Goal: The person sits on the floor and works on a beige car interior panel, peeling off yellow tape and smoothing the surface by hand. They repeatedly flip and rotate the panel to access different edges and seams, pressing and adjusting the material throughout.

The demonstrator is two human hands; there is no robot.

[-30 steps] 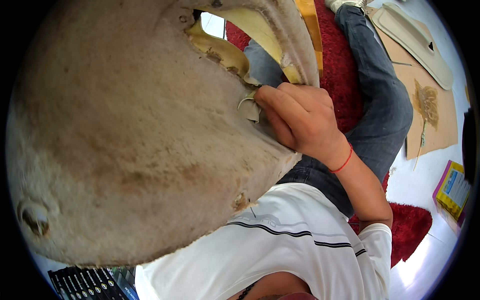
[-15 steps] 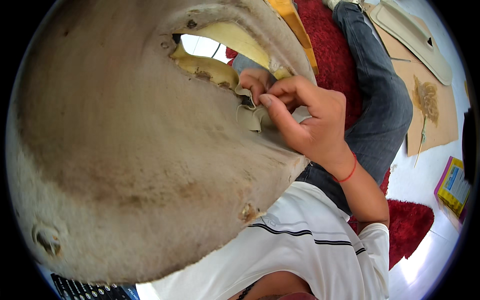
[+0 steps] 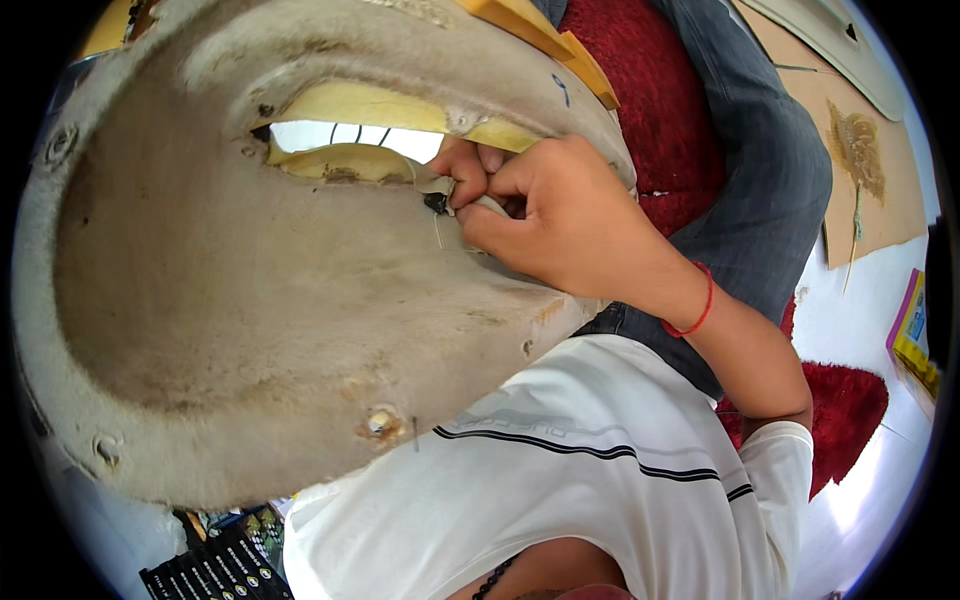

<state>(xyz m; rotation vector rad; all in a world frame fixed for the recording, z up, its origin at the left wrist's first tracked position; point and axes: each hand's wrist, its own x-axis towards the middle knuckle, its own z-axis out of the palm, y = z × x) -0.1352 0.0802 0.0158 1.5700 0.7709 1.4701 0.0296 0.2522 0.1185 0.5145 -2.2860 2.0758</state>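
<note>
A large grey-beige fuzzy-backed moulded panel (image 3: 250, 260) lies tilted across my lap, with a long slot edged in yellowish lining (image 3: 365, 105). At the slot's near right end, the fingers of my left hand (image 3: 465, 168) come up through the opening and are closed on a thin beige cover flap (image 3: 430, 181). My right hand (image 3: 565, 215), with a red cord at its wrist, pinches at the same edge, thumb and forefinger together on the flap. A small black piece (image 3: 436, 203) sits beside the fingertips. Most of my left hand is hidden behind the panel.
An orange-yellow bar (image 3: 520, 28) lies along the panel's far edge. Beyond are red carpet (image 3: 640, 100) and my jeans-clad leg (image 3: 770, 150). To the right lie cardboard (image 3: 890, 215) with a brown-stained brush stick (image 3: 856, 230), a beige trim panel (image 3: 840, 50) and a yellow packet (image 3: 915, 340).
The panel has shifted and tilted, showing more of its far side. Both hands have moved slightly left with it, and the loose flap is now mostly gathered under my fingers.
</note>
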